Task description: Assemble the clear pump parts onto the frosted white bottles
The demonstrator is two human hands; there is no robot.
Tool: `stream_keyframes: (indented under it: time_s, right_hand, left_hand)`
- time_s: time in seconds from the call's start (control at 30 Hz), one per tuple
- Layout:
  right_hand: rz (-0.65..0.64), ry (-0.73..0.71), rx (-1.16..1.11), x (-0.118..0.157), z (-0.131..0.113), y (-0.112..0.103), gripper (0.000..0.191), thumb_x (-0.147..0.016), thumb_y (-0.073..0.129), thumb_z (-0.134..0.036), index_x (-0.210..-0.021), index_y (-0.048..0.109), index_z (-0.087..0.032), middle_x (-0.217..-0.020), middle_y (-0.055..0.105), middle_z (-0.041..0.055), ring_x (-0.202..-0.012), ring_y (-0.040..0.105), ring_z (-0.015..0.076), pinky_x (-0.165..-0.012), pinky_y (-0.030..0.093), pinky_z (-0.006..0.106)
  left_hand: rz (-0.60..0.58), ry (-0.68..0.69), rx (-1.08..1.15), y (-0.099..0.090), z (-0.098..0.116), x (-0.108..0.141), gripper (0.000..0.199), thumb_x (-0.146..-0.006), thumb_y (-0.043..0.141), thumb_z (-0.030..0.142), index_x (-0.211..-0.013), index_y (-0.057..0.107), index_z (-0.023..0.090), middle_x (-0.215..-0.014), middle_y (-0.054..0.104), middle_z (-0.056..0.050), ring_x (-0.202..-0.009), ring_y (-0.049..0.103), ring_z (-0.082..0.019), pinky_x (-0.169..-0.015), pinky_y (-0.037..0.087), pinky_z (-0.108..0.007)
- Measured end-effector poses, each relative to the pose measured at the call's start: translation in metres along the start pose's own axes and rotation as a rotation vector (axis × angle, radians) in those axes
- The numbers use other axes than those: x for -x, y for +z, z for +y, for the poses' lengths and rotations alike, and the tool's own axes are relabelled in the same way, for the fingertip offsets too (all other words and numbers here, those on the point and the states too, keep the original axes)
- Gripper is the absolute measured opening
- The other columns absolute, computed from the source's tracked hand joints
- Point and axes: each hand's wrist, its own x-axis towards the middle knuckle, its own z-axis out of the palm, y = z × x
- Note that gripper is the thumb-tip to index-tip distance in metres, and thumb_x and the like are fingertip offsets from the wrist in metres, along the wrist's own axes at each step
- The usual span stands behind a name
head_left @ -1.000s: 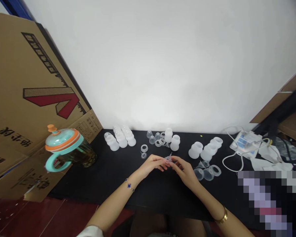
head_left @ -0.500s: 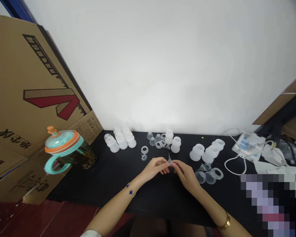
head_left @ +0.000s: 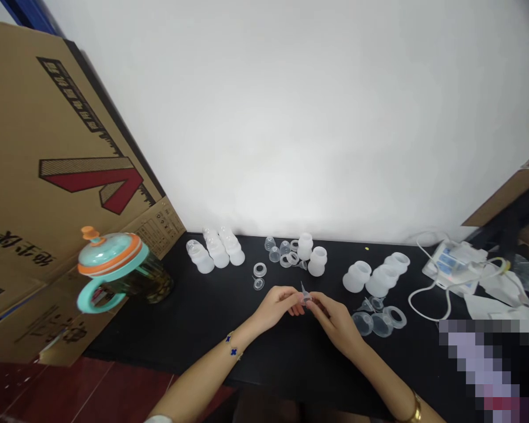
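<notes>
Open bottles (head_left: 318,261) stand upright; the jug (head_left: 143,275) seemingly holds dark liquid.

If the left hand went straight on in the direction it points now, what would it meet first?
Past the small clear piece that it pinches, the left hand would most likely meet the right hand first, though exact depth is hard to judge from one view.

Backed by a plain white wall (head_left: 291,117), brightest low behind the black tabletop (head_left: 194,317) and greyer toward the upper right. Floored in dark red tiles (head_left: 92,385). Flanked on the left by a tall printed cardboard box (head_left: 15,147) near a blue bar (head_left: 33,16).
</notes>
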Motion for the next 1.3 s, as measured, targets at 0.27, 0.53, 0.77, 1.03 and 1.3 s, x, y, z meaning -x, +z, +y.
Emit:
stream_keyframes:
  time_s: [0.27,0.53,0.77,1.03,1.3]
  right_hand:
    - [0.023,0.047,-0.023,0.000,-0.003,-0.003,0.031,-0.102,0.041,-0.045,-0.100,0.063,-0.023,-0.078,0.071,0.0017,-0.065,0.065,0.0187,-0.059,0.048,0.026]
    - [0.035,0.091,-0.070,0.002,-0.001,-0.003,0.031,-0.102,0.041,-0.047,-0.099,0.062,-0.024,-0.077,0.070,0.0014,-0.067,0.066,0.0180,-0.059,0.049,0.025]
    - [0.042,0.081,-0.065,0.002,0.001,-0.003,0.032,-0.101,0.042,-0.049,-0.101,0.061,-0.023,-0.073,0.068,0.0012,-0.066,0.066,0.0185,-0.058,0.048,0.025]
    - [0.050,0.086,-0.057,0.000,0.002,-0.001,0.033,-0.101,0.044,-0.050,-0.095,0.063,-0.023,-0.070,0.064,-0.0002,-0.064,0.064,0.0172,-0.058,0.047,0.023]
    - [0.066,0.082,-0.052,-0.001,0.000,-0.004,0.034,-0.101,0.044,-0.050,-0.090,0.062,-0.023,-0.068,0.062,-0.0007,-0.063,0.062,0.0166,-0.058,0.046,0.023]
  left_hand:
    - [0.270,0.223,-0.563,-0.010,0.009,0.006,0.028,-0.092,0.059,0.044,-0.089,0.074,0.022,-0.088,0.075,-0.005,-0.082,0.066,-0.022,-0.079,0.050,-0.031]
    - [0.670,0.097,-1.117,-0.061,-0.002,-0.004,0.027,-0.086,0.068,0.027,-0.113,0.066,0.022,-0.119,0.069,-0.011,-0.112,0.061,-0.030,-0.095,0.046,-0.040]
    - [0.640,-0.034,-1.245,-0.066,-0.008,-0.007,0.030,-0.088,0.066,0.025,-0.117,0.064,0.021,-0.121,0.068,-0.010,-0.104,0.065,-0.029,-0.087,0.046,-0.037]
    - [0.682,0.016,-1.211,-0.067,-0.008,-0.008,0.034,-0.088,0.064,0.024,-0.122,0.063,0.020,-0.118,0.068,-0.010,-0.102,0.066,-0.029,-0.088,0.048,-0.038]
    - [0.629,0.367,-0.889,-0.058,-0.005,-0.007,0.033,-0.087,0.064,0.025,-0.120,0.062,0.024,-0.116,0.067,-0.005,-0.102,0.066,-0.023,-0.091,0.052,-0.036]
